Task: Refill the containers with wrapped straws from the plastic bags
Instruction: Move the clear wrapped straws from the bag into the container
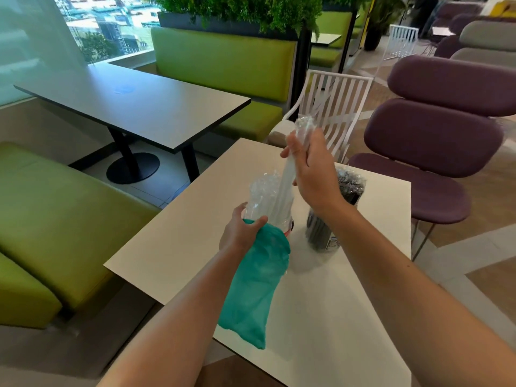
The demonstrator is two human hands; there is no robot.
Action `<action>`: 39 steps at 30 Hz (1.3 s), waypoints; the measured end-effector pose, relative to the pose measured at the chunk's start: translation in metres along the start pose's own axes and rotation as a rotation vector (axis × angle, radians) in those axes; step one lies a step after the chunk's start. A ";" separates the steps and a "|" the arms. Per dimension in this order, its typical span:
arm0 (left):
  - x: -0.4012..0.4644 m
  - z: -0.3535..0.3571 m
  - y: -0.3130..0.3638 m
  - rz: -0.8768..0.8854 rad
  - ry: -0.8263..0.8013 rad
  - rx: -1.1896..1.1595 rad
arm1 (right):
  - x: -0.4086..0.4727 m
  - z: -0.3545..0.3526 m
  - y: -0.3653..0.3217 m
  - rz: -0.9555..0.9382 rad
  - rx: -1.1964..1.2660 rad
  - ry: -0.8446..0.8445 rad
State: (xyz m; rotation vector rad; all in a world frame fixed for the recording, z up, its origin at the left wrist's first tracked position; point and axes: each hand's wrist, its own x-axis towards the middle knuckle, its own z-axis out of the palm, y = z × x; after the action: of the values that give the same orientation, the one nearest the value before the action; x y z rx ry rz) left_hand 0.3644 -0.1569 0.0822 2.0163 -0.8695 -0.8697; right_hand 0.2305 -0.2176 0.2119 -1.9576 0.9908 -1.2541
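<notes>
the right hand (312, 174) has its fingers curled round a bundle of white wrapped straws (287, 177) whose long axis runs from 1 o'clock down to 7 o'clock, lower ends in the clear container (275, 216) on the counter (173, 247). the left hand (240, 233) sits at 8 o'clock of the container, gripping its rim together with the teal plastic bag (257, 283); judged next, the bundle drops straight down

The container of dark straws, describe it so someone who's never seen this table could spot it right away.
Start at the white table nearest the camera. Toward its far right side, under the right hand, stands a clear container packed with dark wrapped straws. The other container, gripped by the left hand, holds white straws beside a teal bag.
</notes>
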 end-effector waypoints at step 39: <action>0.022 0.002 -0.010 -0.021 -0.011 0.036 | -0.037 0.061 0.090 -0.183 -0.576 -0.161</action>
State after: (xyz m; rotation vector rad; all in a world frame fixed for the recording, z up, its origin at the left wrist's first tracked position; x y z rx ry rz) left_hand 0.3773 -0.1702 0.0665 2.0571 -0.8772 -0.8835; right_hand 0.2530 -0.2295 0.1001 -2.5928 1.2047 -0.9434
